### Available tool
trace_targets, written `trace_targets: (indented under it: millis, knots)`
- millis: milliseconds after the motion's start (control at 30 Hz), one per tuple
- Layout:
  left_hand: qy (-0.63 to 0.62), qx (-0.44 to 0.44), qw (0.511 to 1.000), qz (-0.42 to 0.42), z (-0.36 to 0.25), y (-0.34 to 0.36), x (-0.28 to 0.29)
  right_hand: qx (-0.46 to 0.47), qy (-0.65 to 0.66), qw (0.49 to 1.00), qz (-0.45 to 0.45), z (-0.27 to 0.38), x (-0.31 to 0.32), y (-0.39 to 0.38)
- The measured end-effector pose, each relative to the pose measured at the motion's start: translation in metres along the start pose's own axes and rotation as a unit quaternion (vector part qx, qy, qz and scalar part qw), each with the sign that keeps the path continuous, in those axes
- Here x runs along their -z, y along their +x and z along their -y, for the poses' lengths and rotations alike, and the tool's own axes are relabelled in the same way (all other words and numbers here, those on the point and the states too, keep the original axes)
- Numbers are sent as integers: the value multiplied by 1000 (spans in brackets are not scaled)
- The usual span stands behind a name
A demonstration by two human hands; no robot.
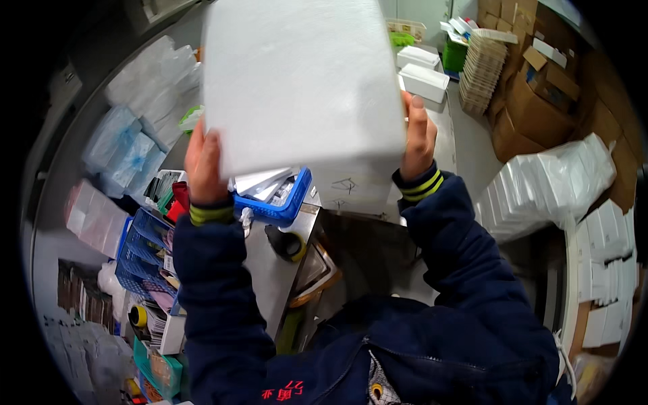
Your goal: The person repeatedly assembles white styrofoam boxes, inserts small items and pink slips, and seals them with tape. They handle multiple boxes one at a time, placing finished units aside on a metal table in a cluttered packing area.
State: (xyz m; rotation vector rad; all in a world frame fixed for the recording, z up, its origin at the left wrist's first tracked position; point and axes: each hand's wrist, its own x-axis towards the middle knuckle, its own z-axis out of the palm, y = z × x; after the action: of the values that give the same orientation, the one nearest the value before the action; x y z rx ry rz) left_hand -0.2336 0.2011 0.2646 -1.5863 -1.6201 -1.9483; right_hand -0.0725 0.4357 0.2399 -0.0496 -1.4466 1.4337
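A large white foam box or lid [300, 81] fills the upper middle of the head view. My left hand [206, 158] grips its left edge near the lower corner, and my right hand [418, 131] has its fingers wrapped round the right edge. Below it shows a white surface with dark hand-drawn marks [358, 192]; I cannot tell whether it is a separate box. A blue plastic basket [287, 206] with white items lies beside my left hand, and a black-and-yellow tape roll [287, 244] is on the steel table [266, 283].
Small white foam boxes [423, 84], stacked trays [482, 67] and cardboard boxes [536, 111] stand at the back right. A bagged stack of white lids [533, 182] and white cartons [601, 270] line the right. Plastic bags [125, 155], blue baskets [142, 253] and a teal tray [155, 371] crowd the left.
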Motion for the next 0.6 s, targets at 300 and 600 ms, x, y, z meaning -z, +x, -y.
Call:
trace_targets:
  millis: [300,600]
  knots:
    - [-153,192,945,-215,83,84,-73,100,-216,966,98,-87,76,38]
    - [-45,140,946,-290,78,52,-91,35,-181,972,146,-105,106,33]
